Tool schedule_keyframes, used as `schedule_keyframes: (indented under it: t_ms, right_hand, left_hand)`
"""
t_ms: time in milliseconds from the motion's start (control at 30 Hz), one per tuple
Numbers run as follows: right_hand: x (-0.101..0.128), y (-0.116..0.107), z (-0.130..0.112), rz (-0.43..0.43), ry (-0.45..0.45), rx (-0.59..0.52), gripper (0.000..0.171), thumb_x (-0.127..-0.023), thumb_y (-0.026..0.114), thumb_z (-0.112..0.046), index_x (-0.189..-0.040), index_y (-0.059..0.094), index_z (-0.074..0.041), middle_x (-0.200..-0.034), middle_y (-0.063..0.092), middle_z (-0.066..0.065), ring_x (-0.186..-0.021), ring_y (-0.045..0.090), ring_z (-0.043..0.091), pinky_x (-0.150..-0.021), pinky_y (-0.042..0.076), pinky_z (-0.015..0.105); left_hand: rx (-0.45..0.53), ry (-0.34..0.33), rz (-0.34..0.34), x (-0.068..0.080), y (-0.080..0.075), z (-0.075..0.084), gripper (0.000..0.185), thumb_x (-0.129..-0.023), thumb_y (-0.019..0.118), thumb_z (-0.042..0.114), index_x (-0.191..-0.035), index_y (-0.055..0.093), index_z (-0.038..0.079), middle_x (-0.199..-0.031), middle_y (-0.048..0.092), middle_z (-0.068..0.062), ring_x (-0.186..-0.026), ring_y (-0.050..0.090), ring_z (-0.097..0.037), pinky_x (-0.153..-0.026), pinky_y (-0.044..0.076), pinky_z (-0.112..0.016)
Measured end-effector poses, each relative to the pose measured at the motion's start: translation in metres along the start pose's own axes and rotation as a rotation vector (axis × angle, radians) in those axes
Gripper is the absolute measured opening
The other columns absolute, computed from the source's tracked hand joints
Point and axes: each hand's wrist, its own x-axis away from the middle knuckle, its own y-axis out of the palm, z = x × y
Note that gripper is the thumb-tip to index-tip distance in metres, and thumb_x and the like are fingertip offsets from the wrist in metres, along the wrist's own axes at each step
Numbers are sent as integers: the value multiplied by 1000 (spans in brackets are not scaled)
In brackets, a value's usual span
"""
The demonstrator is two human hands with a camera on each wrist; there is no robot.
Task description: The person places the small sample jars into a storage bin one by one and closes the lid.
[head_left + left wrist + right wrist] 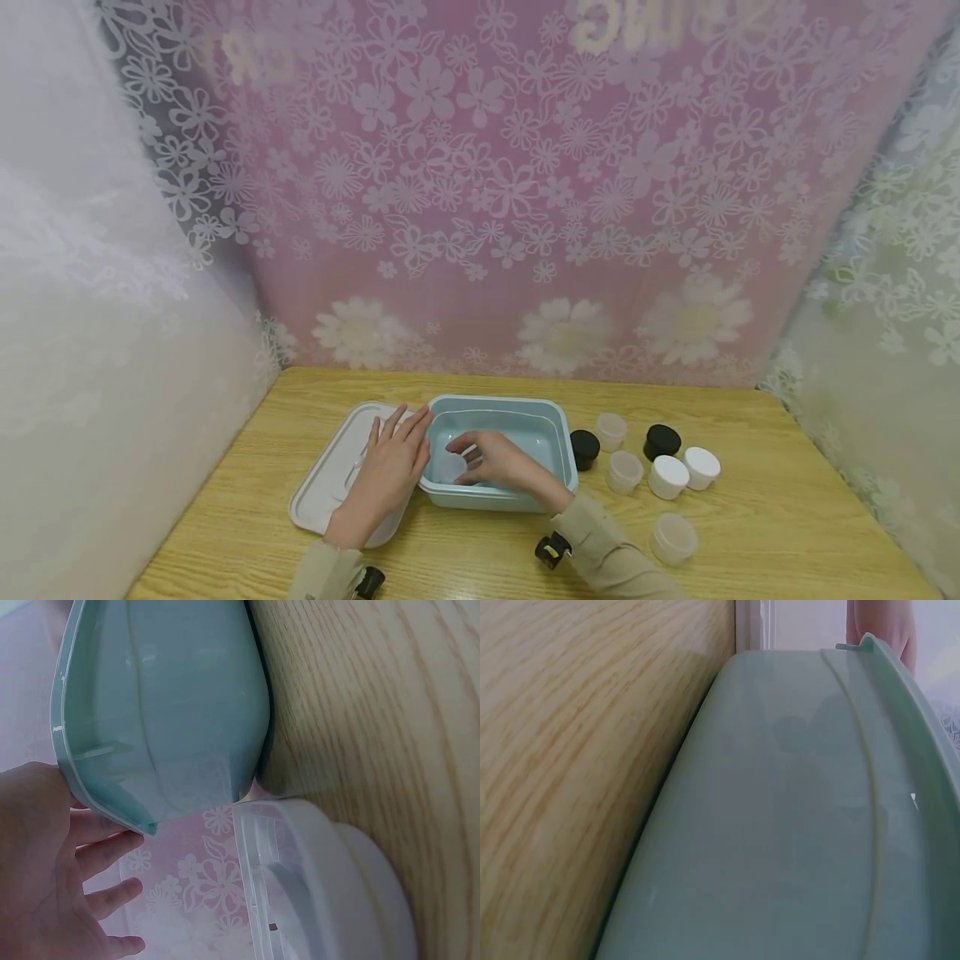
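Observation:
A light blue plastic bin [495,498] stands on the wooden table. My right hand [491,458] reaches down inside it, thumb and fingers curved around a small translucent jar [452,468] near the bin's left end. My left hand [388,467] lies at the bin's left rim, fingers spread and mostly straight, with the index finger and thumb side touching the rim [64,735]. Beneath that hand is a whitish rectangular lid [322,492] on the table. In the right wrist view the bin's wall [780,810] hides the right hand and the jar.
Right of the bin stand several small round jars: black-lidded ones [662,442], white-lidded ones [669,477] and translucent ones [625,472]. One translucent jar [673,538] sits nearer the front, by the right sleeve [607,542]. A pink flowered curtain [480,250] hangs behind the table.

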Motion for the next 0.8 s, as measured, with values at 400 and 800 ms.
schedule_keyframes:
  t_ms: [400, 800]
  right_hand:
    - [1, -3, -1, -62, -70, -9, 42, -100, 66, -22, -135, 62, 0, -134, 64, 16, -118, 66, 33, -94, 56, 33]
    - [28, -21, -6, 357, -156, -185, 34, -103, 60, -20, -135, 63, -8, -127, 68, 15, -114, 66, 30, -92, 56, 32]
  left_hand:
    - [0, 3, -4, -1, 0, 2, 43, -103, 58, 17, -145, 56, 4, -150, 54, -9, -145, 38, -40, -112, 26, -72]
    - [-12, 5, 6, 0, 0, 0, 44, -103, 59, 18, -144, 56, 4, -150, 54, -9, -144, 39, -40, -112, 27, -72]
